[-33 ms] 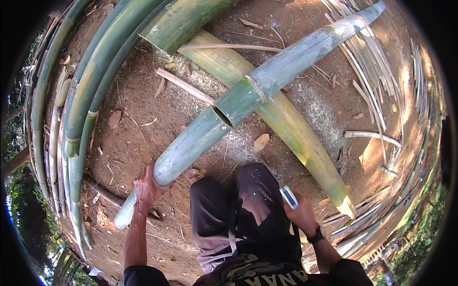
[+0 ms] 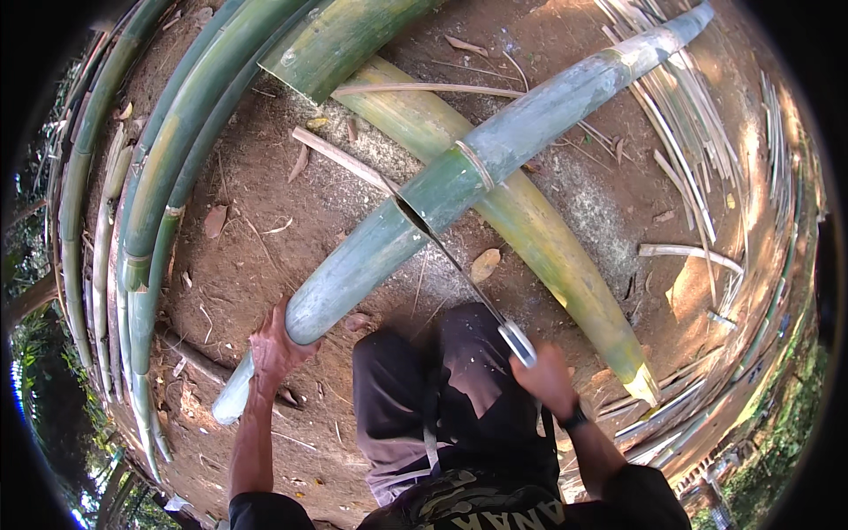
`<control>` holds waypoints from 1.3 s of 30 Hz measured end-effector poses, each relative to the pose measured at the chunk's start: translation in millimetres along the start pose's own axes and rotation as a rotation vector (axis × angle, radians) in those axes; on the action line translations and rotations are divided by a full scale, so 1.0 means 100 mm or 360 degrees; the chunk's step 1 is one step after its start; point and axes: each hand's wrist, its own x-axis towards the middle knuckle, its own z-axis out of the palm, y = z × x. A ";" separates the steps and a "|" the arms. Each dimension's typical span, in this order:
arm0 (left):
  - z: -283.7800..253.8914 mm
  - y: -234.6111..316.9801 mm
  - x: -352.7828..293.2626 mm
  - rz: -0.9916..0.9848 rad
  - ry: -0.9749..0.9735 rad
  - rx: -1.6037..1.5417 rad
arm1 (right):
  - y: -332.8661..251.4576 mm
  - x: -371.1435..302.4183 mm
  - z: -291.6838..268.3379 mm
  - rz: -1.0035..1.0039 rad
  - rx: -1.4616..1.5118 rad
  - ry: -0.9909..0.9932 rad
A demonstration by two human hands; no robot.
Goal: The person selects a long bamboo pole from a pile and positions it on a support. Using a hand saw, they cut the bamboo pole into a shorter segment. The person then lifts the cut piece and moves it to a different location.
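Note:
A thick green-grey bamboo pole [image 2: 539, 132] slants across the view, from far right to near left. My left hand [image 2: 281, 347] is wrapped over its near part. Beyond that hand a pale bamboo end [image 2: 232, 393] shows; my hand hides whether it belongs to the same pole. In my right hand [image 2: 546, 380] is the white-and-dark handle of a handsaw, closed in my fingers. Its thin blade [image 2: 475, 290] runs up into a dark cut [image 2: 412, 215] in the pole. A yellow-green bamboo pole [image 2: 552, 243] crosses underneath.
Several long green bamboo poles [image 2: 172, 150] lie at the left. A wide cut bamboo end [image 2: 322, 53] is at the top. A narrow bamboo strip [image 2: 340, 157] touches the pole near the cut. Split strips [image 2: 680, 115] lie at the right, pale sawdust [image 2: 587, 212] on the soil.
My right hand and the saw handle have moved forward and slightly left, toward the pole. The left hand keeps its place on the bamboo.

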 end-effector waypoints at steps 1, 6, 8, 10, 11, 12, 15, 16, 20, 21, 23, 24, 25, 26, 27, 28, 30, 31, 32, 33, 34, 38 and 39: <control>0.01 0.03 0.03 0.0004 0.0004 -0.0002 | -0.23 0.44 0.14 -0.0033 0.0024 0.0012; 0.04 0.01 -0.08 -0.0085 -0.0049 0.0034 | -0.89 1.11 0.19 0.0001 0.0102 -0.0071; 0.07 -0.04 -0.04 -0.0078 -0.0023 -0.0002 | -0.47 0.45 0.02 0.0073 0.0120 -0.0130; 0.08 -0.06 -0.05 -0.0095 -0.0043 -0.0015 | -0.05 -0.26 -0.23 0.0225 0.0216 -0.0199; 0.09 -0.07 -0.03 -0.0091 -0.0053 -0.0015 | -0.05 -0.45 -0.34 0.0293 0.0189 -0.0248; 0.11 -0.07 -0.04 -0.0111 -0.0067 -0.0014 | -0.04 -0.54 -0.39 0.0358 0.0162 -0.0300; 0.12 -0.03 0.03 -0.0117 -0.0079 -0.0017 | -0.13 0.23 0.00 0.0065 0.0162 -0.0109; 0.12 -0.03 0.05 -0.0100 -0.0083 -0.0026 | -0.39 0.71 0.17 0.0058 0.0063 -0.0109; 0.09 0.00 0.03 0.0013 -0.0015 0.0010 | -0.87 1.37 0.32 -0.0082 0.0173 -0.0043; 0.10 -0.01 -0.08 -0.0013 -0.0078 -0.0015 | -0.82 1.17 0.25 -0.0048 0.0221 -0.0054; 0.12 -0.08 -0.04 -0.0069 -0.0061 -0.0069 | -0.44 0.51 0.07 0.0022 0.0158 -0.0099; 0.18 -0.11 -0.04 -0.0039 -0.0053 -0.0064 | -0.28 0.11 -0.09 0.0165 0.0202 -0.0112; 0.19 -0.11 -0.05 -0.0085 -0.0063 -0.0054 | -0.08 -0.21 -0.20 0.0202 0.0170 -0.0162; 0.16 -0.10 -0.02 -0.0115 -0.0073 -0.0039 | -0.07 -0.38 -0.28 0.0295 0.0137 -0.0207; 0.15 -0.10 -0.02 -0.0148 -0.0082 -0.0023 | -0.06 -0.47 -0.32 0.0385 0.0104 -0.0254; 0.16 -0.08 -0.04 -0.0092 -0.0082 -0.0102 | -0.02 -0.36 -0.22 0.0213 0.0123 -0.0150; 0.12 -0.02 0.04 -0.0036 -0.0062 -0.0078 | -0.19 0.34 0.07 0.0076 0.0113 -0.0061; 0.11 0.01 0.03 -0.0008 -0.0067 -0.0066 | -0.39 0.80 0.22 0.0108 0.0079 -0.0111; 0.10 0.07 0.04 -0.0015 -0.0091 -0.0042 | -0.58 1.26 0.35 0.0144 0.0048 -0.0159; 0.06 0.08 0.04 -0.0046 -0.0093 -0.0011 | -0.84 1.46 0.33 0.0150 0.0204 -0.0214; 0.02 0.07 0.03 -0.0082 -0.0096 0.0021 | -0.92 1.41 0.25 0.0141 0.0207 -0.0224; 0.09 -0.03 0.07 -0.0096 -0.0054 -0.0052 | -0.45 0.22 -0.14 0.0207 0.0156 -0.0180; 0.09 -0.04 0.01 -0.0077 -0.0065 -0.0063 | -0.22 -0.17 -0.24 0.0219 0.0149 -0.0138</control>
